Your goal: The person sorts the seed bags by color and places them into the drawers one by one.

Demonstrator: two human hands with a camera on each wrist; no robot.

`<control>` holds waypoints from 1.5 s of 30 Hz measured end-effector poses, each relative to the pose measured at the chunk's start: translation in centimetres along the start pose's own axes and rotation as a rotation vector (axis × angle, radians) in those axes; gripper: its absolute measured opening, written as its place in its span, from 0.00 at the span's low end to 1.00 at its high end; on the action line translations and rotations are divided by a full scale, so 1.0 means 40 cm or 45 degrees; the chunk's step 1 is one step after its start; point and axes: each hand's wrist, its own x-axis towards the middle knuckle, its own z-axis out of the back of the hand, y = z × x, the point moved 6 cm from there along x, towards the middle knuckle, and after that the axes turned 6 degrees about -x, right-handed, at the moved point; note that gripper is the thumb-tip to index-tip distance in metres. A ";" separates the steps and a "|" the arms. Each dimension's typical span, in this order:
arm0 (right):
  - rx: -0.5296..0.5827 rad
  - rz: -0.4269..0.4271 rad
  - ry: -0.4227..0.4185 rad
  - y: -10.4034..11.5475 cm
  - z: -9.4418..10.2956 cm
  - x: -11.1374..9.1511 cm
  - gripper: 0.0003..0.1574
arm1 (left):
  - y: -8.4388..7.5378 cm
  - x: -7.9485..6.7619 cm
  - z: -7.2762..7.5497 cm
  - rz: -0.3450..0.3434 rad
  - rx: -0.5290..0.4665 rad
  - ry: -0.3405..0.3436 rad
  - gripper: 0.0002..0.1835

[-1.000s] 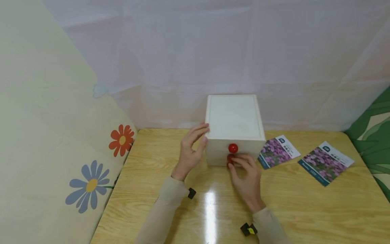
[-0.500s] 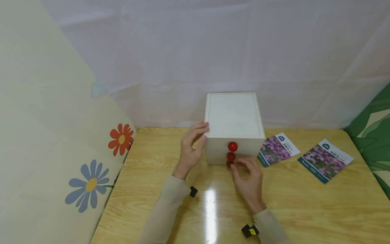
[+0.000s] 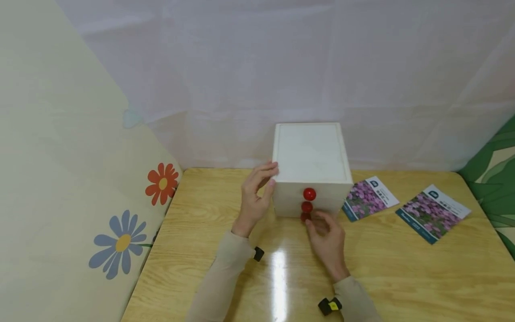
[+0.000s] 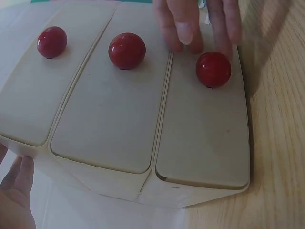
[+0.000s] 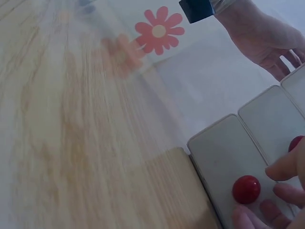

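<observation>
Right grip (image 3: 328, 241) is shifting down to the bottom knob (image 4: 213, 69)

So I'm leaving the middle knob (image 3: 307, 206) uncovered now, and my right grip is hanging loosely round the bottom one, fingers parted, not visibly pinching. My left grip (image 3: 254, 201) is resting open-fingered against the white drawer box (image 3: 310, 152), which is sitting on the counter (image 3: 402, 281). I'm guessing the bottom drawer is getting its turn.

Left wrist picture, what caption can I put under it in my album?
Right hand at the bottom red knob, left hand touching the white box.
</observation>
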 end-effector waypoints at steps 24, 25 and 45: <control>0.230 -0.403 -0.012 -0.104 -0.033 -0.017 0.20 | -0.003 0.001 -0.004 0.002 0.008 0.005 0.12; 0.230 -0.401 -0.015 -0.104 -0.033 -0.016 0.20 | -0.003 0.001 -0.004 0.001 0.011 0.003 0.12; 0.304 -0.335 -0.050 -0.103 -0.033 -0.013 0.19 | -0.006 0.001 -0.003 0.019 0.009 -0.003 0.12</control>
